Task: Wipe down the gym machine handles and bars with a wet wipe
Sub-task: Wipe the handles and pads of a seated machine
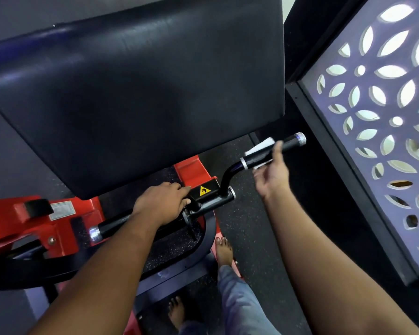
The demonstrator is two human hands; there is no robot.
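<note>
At right of centre, black handle angles up toward the patterned cut-out panel, chrome cap at its far end. White wet wipe is draped over the handle's grip; it shows above and below the bar. Right hand cups the handle and wipe from below, fingers curled up round them; image blurred here, exact finger contact uncertain. Left hand rests palm-down on the black pivot block by the yellow warning sticker, fingers fairly straight, gripping nothing. Large black pad fills the upper view. Red frame lower left. Bare feet on speckled floor
</note>
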